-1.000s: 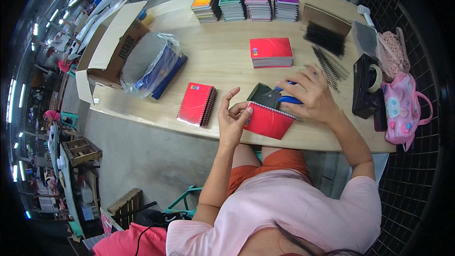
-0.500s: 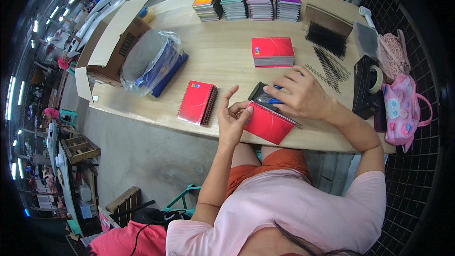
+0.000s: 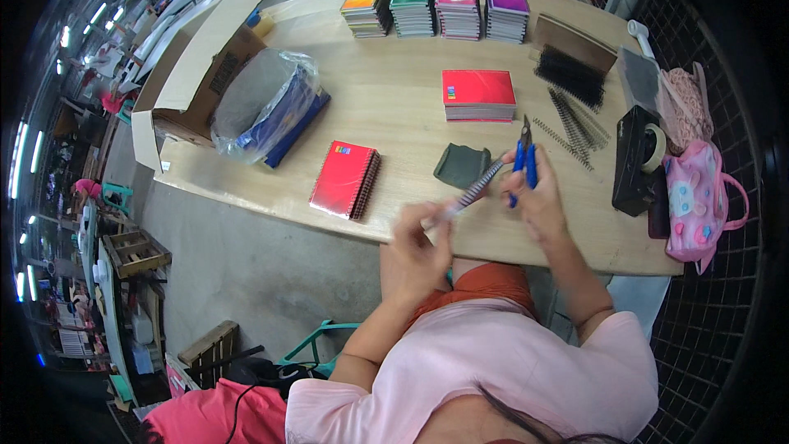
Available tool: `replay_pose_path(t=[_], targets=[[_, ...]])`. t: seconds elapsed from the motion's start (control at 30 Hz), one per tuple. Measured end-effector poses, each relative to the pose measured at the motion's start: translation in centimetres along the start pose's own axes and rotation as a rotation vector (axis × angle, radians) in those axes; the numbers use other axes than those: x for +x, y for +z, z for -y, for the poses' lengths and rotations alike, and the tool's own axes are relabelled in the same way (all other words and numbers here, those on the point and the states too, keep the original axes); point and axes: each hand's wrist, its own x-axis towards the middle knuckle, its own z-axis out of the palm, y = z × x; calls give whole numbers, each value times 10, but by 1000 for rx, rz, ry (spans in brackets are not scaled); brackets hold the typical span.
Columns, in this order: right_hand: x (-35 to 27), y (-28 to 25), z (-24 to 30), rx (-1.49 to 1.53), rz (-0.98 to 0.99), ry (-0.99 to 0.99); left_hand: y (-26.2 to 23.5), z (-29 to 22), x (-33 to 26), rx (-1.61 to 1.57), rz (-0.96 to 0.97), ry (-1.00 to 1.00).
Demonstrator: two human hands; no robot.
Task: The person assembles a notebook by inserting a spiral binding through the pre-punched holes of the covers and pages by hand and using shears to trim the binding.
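Note:
Between my two hands a spiral notebook [image 3: 475,187] is turned edge-on, its coil facing up. My left hand [image 3: 417,245] is closed on its near end, slightly blurred. Blue-handled pliers [image 3: 528,166] point away from me in my right hand [image 3: 542,207], whose fingertips are close to the far end of the coil; I cannot tell whether they touch it. Just beyond lies a dark green curled pad [image 3: 461,166]. To the left is a small pile of red spiral notebooks [image 3: 339,179]. A stack of red-covered booklets [image 3: 479,89] sits farther back.
Yellow, green, pink and purple notebook stacks [image 3: 412,8] line the far edge. Loose black coils [image 3: 575,125] and a coil bundle [image 3: 569,76] lie right, near a tape dispenser [image 3: 633,164] and pink bag [image 3: 692,197]. An open carton [image 3: 193,74] and plastic-wrapped blue pack [image 3: 283,127] stand left.
The notebook has gone from lying face-up to edge-on, uncovering the green pad. My right hand has drawn back with the pliers turned away from me; my left hand has moved nearer my body.

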Motion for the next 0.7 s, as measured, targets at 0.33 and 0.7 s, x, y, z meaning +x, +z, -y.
replay_pose_path(t=[0.33,0.7], targets=[[-25,9,-7,-154,-266,-73,4,-18,-37,23,509,118],[-39,19,13,-391,43,-251,2,-9,44,49,518,-205]])
